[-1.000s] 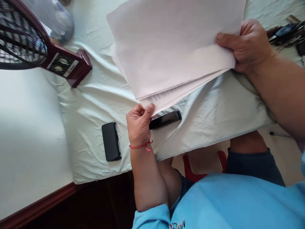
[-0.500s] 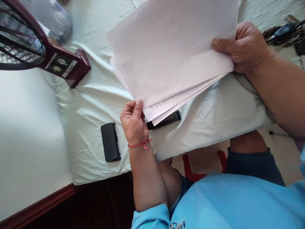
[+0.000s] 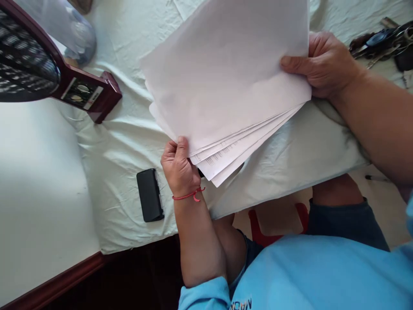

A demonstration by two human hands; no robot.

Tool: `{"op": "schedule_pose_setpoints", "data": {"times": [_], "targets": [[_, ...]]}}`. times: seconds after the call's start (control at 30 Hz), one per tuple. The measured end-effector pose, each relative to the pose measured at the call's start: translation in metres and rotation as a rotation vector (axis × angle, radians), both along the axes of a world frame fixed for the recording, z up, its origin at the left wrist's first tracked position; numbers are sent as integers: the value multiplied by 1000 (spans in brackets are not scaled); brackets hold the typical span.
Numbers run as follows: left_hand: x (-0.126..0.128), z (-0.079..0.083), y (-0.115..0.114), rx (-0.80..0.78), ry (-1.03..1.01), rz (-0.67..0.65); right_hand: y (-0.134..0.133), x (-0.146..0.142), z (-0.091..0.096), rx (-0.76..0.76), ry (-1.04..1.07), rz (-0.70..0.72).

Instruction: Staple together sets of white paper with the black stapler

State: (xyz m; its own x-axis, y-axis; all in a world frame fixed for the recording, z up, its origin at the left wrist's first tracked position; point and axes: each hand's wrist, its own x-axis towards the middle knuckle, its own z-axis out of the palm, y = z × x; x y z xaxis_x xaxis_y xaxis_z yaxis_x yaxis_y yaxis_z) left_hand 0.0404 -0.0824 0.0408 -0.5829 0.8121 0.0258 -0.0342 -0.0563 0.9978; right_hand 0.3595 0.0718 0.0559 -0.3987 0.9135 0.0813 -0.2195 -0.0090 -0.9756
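Note:
Both hands hold a loose stack of white paper sheets (image 3: pixel 232 86) above the cloth-covered table. My left hand (image 3: pixel 180 168), with a red string at the wrist, pinches the stack's near left corner, thumb on top. At the right edge, my right hand (image 3: pixel 329 66) grips the sheets with its thumb on the upper face and its fingers hidden underneath. The top sheet looks blank. Along the near edge the lower sheets are fanned out, and one shows lines of small print. Beneath the papers, a dark object is almost wholly covered.
A black phone (image 3: pixel 150 195) lies left of my left hand. Farther left stand a dark red racket-shaped object (image 3: pixel 93 94) and a clear plastic container (image 3: pixel 79 34). A bunch of keys (image 3: pixel 383 45) lies beyond my right hand. The wrinkled pale tablecloth (image 3: pixel 119 150) reaches the near edge.
The stack has shifted slightly left and towards me. Its lower sheets are fanned out more at the near edge, covering more of the dark object below. Both hands keep their hold.

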Motion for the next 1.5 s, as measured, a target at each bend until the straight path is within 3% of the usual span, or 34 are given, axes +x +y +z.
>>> {"op": "schedule_pose_setpoints", "data": {"times": [0.13,0.33,0.57,0.77,0.9,1.07,1.3,1.5], "targets": [[1,2,0,-11,21,20,-1,1,-1,-19,-43,10],[5,4,2,16,-54,-54,0,2,-1,8,-80,-8],[3,5,1,-76,-49,-128,2,1,-3,25,22,-35],[-11,-1,1,-124,-15,-272,6,-1,-4,101,123,-73],[-18,-6,7,-53,70,-224,6,-1,-1,58,164,-70],[-26,-13,18,-15,164,-107,0,-2,1,42,101,34],[-32,-16,22,-46,65,-143,1,-1,-4,84,61,120],[-33,-16,24,-56,100,-51,1,1,-2,110,63,133]]}}
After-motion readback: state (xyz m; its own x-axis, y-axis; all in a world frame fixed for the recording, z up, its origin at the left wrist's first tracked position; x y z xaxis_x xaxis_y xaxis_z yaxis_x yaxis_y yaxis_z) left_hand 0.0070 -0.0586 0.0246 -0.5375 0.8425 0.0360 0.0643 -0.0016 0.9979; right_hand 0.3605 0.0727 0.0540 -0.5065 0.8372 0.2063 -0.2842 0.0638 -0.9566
